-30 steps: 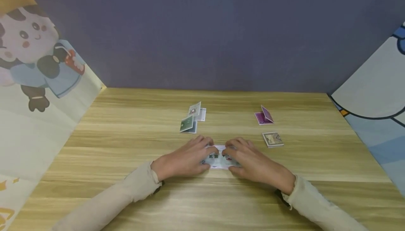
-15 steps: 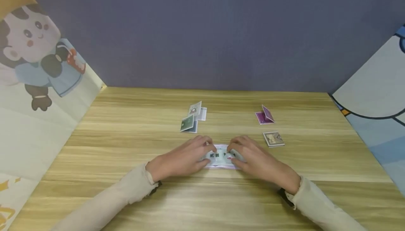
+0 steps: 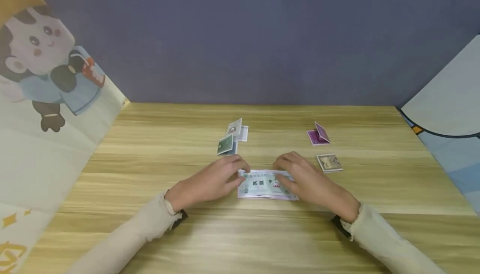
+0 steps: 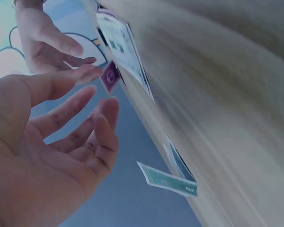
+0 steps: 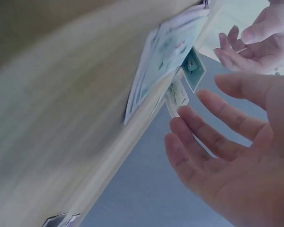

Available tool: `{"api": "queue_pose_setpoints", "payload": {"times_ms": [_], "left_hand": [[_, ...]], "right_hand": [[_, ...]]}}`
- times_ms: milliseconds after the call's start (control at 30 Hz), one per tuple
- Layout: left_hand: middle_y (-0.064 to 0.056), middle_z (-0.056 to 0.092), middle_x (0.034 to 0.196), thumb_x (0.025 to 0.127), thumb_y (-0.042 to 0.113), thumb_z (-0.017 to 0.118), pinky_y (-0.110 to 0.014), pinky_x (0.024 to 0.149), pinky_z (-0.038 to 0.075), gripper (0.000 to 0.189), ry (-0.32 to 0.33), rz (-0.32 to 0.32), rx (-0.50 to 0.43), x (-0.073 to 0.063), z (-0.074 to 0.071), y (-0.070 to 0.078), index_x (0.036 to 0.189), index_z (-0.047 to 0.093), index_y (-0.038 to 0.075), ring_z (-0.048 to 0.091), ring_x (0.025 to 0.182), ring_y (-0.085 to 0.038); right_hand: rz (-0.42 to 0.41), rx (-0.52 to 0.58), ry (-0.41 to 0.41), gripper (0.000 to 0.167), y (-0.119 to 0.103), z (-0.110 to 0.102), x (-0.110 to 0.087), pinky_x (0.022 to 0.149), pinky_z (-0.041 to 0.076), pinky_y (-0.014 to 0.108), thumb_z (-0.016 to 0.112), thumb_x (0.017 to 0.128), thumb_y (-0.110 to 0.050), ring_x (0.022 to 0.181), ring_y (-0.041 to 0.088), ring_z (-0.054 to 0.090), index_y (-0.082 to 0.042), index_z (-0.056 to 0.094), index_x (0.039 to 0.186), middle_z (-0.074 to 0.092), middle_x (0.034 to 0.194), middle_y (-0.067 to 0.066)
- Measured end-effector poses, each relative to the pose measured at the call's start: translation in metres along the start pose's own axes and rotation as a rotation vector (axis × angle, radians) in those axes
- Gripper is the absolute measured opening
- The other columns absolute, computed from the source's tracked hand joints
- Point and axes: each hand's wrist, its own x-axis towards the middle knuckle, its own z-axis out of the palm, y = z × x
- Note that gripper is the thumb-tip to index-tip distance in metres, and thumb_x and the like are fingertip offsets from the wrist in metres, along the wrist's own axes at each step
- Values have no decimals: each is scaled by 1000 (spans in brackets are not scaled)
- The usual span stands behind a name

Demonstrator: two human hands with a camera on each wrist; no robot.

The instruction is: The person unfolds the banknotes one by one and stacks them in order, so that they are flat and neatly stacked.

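Observation:
A small stack of pale green printed banknotes (image 3: 258, 188) lies flat on the wooden table, with a lilac edge showing beneath the top note. At its left end hovers my left hand (image 3: 210, 182), fingers loosely bent and holding nothing. My right hand (image 3: 309, 180) is over the right end, its fingers parted. Both wrist views show the palms apart from the banknotes, with nothing in the left hand (image 4: 61, 127) or the right hand (image 5: 232, 137).
Behind the stack, a folded green note (image 3: 226, 144) and a folded whitish note (image 3: 234, 128) stand half-open at the left. Back right are a folded purple note (image 3: 318, 135) and a folded brown note (image 3: 329, 162). A dark blue partition (image 3: 262, 40) borders the table (image 3: 168, 140).
Both hands have drawn apart and come off the banknotes, the left hand leftwards and the right hand rightwards. More of the top note shows. The folded notes behind stay in place.

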Motion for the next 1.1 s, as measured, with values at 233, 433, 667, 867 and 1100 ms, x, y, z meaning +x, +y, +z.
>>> {"api": "queue_pose_setpoints", "payload": {"times_ms": [233, 433, 667, 867, 1100], "left_hand": [[-1, 67, 99, 96, 10, 66, -22, 70, 53, 12, 135, -44, -90, 9, -12, -19, 106, 69, 5, 59, 82, -8], [-6, 69, 93, 95, 5, 65, -27, 64, 53, 7, 243, -109, -243, 15, -21, -40, 100, 69, 5, 61, 79, -13], [-5, 67, 101, 97, 11, 64, -34, 71, 54, 13, 261, -258, -364, 22, -29, -59, 106, 67, 2, 62, 90, -20], [-9, 65, 106, 100, 15, 60, -35, 70, 53, 17, 247, -334, -392, 38, -36, -75, 110, 64, 2, 61, 90, -23], [-15, 64, 110, 100, 13, 58, -36, 77, 52, 21, 264, -408, -352, 53, -45, -105, 114, 62, -2, 61, 90, -27]], "right_hand": [[18, 4, 56, 18, 6, -1, 18, 91, 55, 42, 70, 93, -15, 112, 25, 60, -6, 70, 109, 67, 116, 9], [23, 38, 74, 23, 10, 0, 41, 93, 54, 42, 67, 96, -18, 110, 27, 62, -2, 69, 113, 68, 115, 11], [63, 118, 136, 24, 14, 7, 72, 82, 57, 38, 63, 98, -20, 96, 25, 66, -1, 67, 113, 70, 104, 11], [123, 179, 175, 31, 17, 10, 93, 77, 58, 36, 60, 101, -23, 92, 24, 66, 2, 63, 117, 69, 101, 13], [192, 246, 175, 30, 20, 16, 120, 77, 57, 34, 58, 100, -21, 88, 22, 65, 3, 61, 118, 68, 99, 12]]}}
